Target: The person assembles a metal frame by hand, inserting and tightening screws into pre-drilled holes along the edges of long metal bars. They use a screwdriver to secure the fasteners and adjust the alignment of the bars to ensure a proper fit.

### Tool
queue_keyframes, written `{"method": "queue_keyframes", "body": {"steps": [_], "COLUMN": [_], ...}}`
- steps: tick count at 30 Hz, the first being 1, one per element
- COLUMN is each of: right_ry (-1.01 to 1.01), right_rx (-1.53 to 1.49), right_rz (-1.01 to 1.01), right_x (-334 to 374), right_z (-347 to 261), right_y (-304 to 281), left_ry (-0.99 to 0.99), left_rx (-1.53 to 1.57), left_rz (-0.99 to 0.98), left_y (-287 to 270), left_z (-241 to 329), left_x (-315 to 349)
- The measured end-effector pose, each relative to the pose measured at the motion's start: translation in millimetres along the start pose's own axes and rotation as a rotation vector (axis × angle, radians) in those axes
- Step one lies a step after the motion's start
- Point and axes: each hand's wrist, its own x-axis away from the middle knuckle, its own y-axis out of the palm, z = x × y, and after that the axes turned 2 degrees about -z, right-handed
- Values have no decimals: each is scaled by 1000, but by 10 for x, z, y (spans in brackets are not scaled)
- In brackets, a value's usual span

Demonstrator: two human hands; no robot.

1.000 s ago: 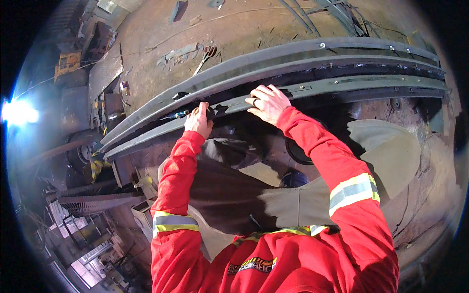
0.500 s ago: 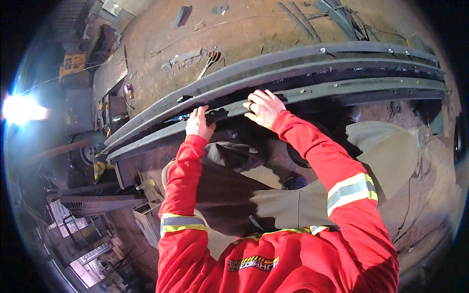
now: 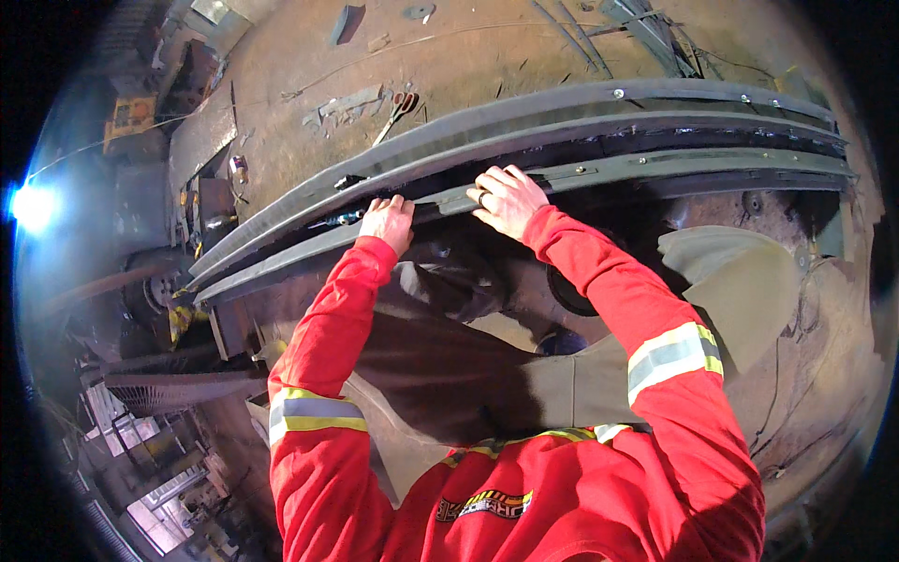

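Observation:
Two long grey strips run side by side from left to right in front of me, a far strip (image 3: 487, 140) and a near strip (image 3: 674, 166), with a dark gap between them. My left hand (image 3: 389, 223) is closed over the near strip, fingertips bent over its far edge. To its right, my right hand (image 3: 510, 200), with a dark ring, grips the same strip from the near side, thumb apart from the fingers. What lies under both palms is hidden. A blue-and-black tool (image 3: 348, 218) lies in the gap beside my left hand. A small black piece (image 3: 348, 182) rests on the far strip.
Orange-handled scissors (image 3: 401, 108) lie on the brown floor (image 3: 506, 56) beyond the strips. Bolts (image 3: 618, 94) stand along the far strip. Loose dark metal lengths (image 3: 655, 37) lie farther back. A bright light (image 3: 34, 208) shines at the left, near a can (image 3: 239, 169) and clutter.
My left hand has turned and slid slightly right, its fingers now folded over the strip. A dark piece beside it is no longer visible. My right hand stays almost in place.

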Motion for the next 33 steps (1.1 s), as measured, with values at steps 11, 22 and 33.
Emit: {"method": "queue_keyframes", "body": {"steps": [11,22,33], "right_ry": [295,261,241], "right_rx": [264,266,242], "right_rz": [-106,-182,-239], "right_x": [10,-156,-214], "right_z": [176,250,301], "right_y": [-538,-564,-592], "left_ry": [-168,207,164], "left_rx": [-154,-223,-96], "left_rz": [257,-267,-244], "left_y": [159,-227,-356], "left_z": [186,-119,-216], "left_x": [108,-306,-306]}}
